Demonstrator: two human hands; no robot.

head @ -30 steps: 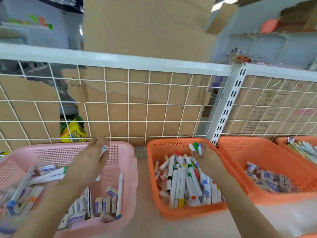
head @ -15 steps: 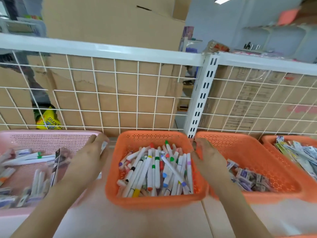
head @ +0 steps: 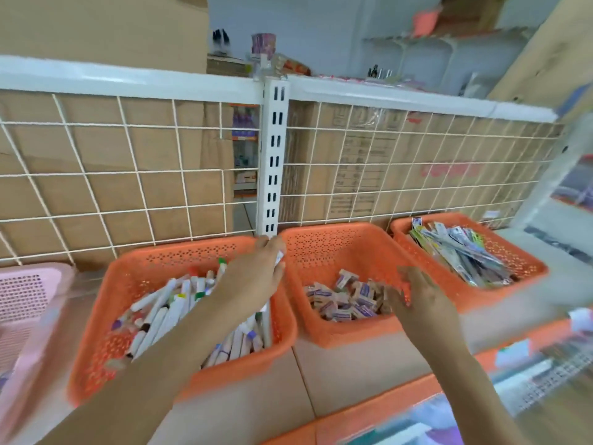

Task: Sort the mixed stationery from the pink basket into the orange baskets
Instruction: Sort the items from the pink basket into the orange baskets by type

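A white slotted post (head: 272, 162) stands upright in the wire grid, and everything sits off its foot. The left hand (head: 253, 277) is directly in front of that foot, over the far right corner of the marker basket (head: 179, 255). Its fingers are curled in around a small white piece (head: 279, 256), which pokes out past the fingertips on the side away from the post's left. Too little of the piece shows to tell which way its long axis runs. The marker basket lies just left of the post's foot. The markers (head: 160, 309) in it lie flat, most with their long axes running from the near left up toward the post, caps of mixed colours at either end. Just right of the foot is the middle orange basket (head: 327, 242), with small boxed erasers (head: 346, 300) jumbled at all angles on its floor. The right hand (head: 420, 297) hangs over this basket's right wall, farther from the post than the left hand. Its fingers are loosely spread and point down toward the erasers; it is blurred, and nothing shows in its hold. Farther right of the post, the third orange basket (head: 526, 268) holds long flat packets (head: 462, 255) whose long axes run from the far left to the near right. Far left of the post, at the picture's edge, is the pink basket (head: 29, 290).
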